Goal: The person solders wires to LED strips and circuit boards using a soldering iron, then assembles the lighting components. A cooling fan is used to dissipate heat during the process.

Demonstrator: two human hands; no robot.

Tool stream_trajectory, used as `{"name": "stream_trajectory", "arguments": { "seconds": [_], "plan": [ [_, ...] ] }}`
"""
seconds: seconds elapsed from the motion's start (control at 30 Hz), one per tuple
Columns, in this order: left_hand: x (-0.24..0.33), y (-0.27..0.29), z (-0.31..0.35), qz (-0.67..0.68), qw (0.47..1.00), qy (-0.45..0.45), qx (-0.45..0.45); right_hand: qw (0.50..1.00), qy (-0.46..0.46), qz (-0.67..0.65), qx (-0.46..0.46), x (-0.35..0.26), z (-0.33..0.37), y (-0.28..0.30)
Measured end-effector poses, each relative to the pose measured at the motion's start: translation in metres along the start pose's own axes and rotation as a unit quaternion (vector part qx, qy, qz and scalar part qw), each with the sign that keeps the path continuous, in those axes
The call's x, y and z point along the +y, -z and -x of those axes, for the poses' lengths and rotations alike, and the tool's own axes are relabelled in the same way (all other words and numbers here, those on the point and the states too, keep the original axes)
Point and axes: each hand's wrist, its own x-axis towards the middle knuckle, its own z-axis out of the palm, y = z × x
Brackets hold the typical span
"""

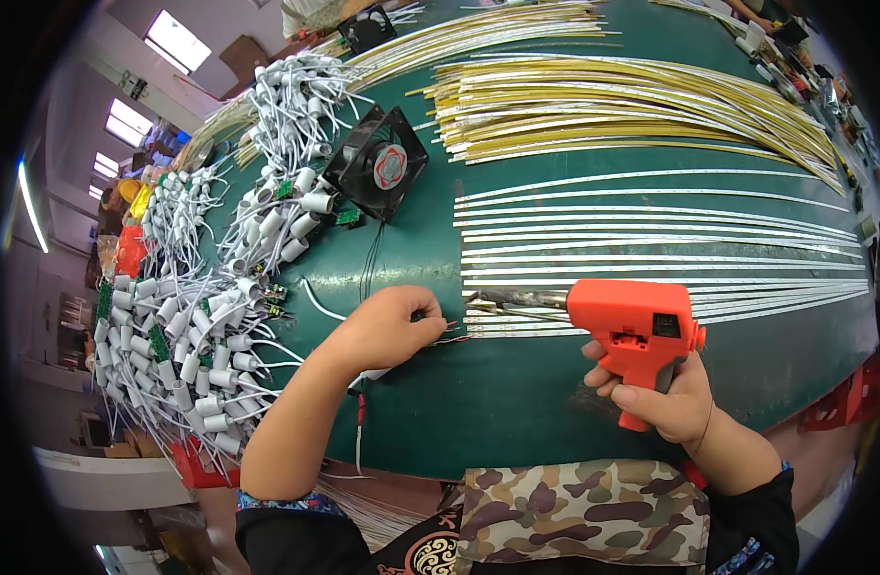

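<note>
My right hand (674,398) is wrapped round the handle of a red soldering gun (627,311). The gun's metal nose points left, over the left ends of several narrow white LED strips (660,241) laid side by side. At those ends, my left hand (392,321) is closed in a pinch on thin wires (453,336), which come out past the fingertips beside the nearest strip. Below the left wrist lies a white cylindrical part (371,378), partly hidden by the forearm. A red-and-white cable (360,422) hangs near it.
White cylindrical lamp parts with leads (186,359) are heaped on the left, some with green circuit boards. A black fan (377,163) stands beyond my left hand. Bundled yellow and white strips (622,105) lie at the back of the green table (555,402). A red crate (847,393) stands at right.
</note>
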Motion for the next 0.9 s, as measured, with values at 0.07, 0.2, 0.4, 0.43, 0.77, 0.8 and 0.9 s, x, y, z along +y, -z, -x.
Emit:
{"name": "stream_trajectory", "arguments": {
  "seconds": [0.07, 0.2, 0.4, 0.43, 0.77, 0.8, 0.9],
  "plan": [
    [0.006, -0.002, -0.001, -0.006, 0.999, 0.034, -0.034, 0.999, 0.002, 0.042, -0.015, 0.008, 0.001, 0.007],
    [0.003, -0.007, -0.003, 0.01, 0.999, 0.04, -0.027, 0.979, 0.006, 0.198, -0.049, 0.016, 0.0, 0.013],
    [-0.01, -0.021, -0.005, -0.065, 0.991, -0.112, 0.044, 0.97, 0.042, 0.237, -0.034, 0.02, -0.002, 0.001],
    [-0.009, -0.021, -0.006, -0.066, 0.992, -0.101, 0.038, 0.97, 0.041, 0.239, -0.034, 0.022, -0.001, 0.002],
    [-0.009, -0.021, -0.008, -0.051, 0.996, -0.069, 0.026, 0.934, 0.108, 0.335, -0.06, 0.03, -0.003, 0.003],
    [-0.009, -0.021, -0.008, -0.05, 0.996, -0.069, 0.026, 0.93, 0.103, 0.346, -0.071, 0.029, -0.004, 0.003],
    [-0.009, -0.02, -0.009, -0.044, 0.996, -0.071, 0.025, 0.932, 0.1, 0.344, -0.063, 0.03, -0.003, 0.002]
  ]
}}
